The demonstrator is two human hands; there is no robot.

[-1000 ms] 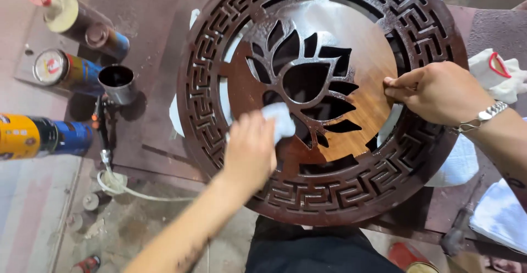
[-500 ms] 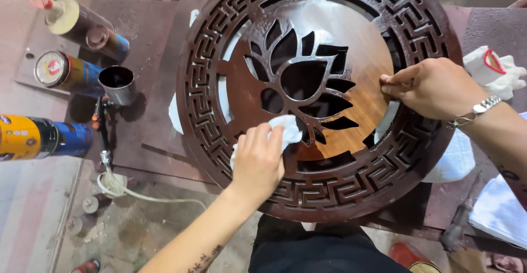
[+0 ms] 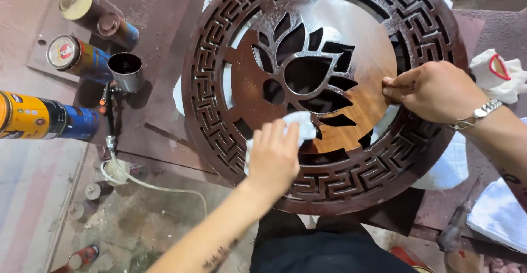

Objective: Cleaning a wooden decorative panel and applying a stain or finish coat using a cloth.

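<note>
A large round wooden panel (image 3: 219, 86), dark brown, carries a cut-out lotus in its middle and a fret-pattern ring around it. My left hand (image 3: 273, 158) presses a white cloth (image 3: 301, 124) against the panel's lower middle, just under the lotus. My right hand (image 3: 433, 92), with a metal watch on the wrist, grips the panel at an opening on its right side. The centre shows lighter, glossy wood grain.
Several spray cans (image 3: 44, 118) lie at the left beside a spray gun with a metal cup (image 3: 125, 71) and a white hose (image 3: 148, 185). White rags (image 3: 502, 75) sit at the right edge. A stained board (image 3: 159, 31) lies under the panel.
My left hand and the cloth have slid down and slightly left across the panel's lower middle. My right hand has stayed at the panel's right side.
</note>
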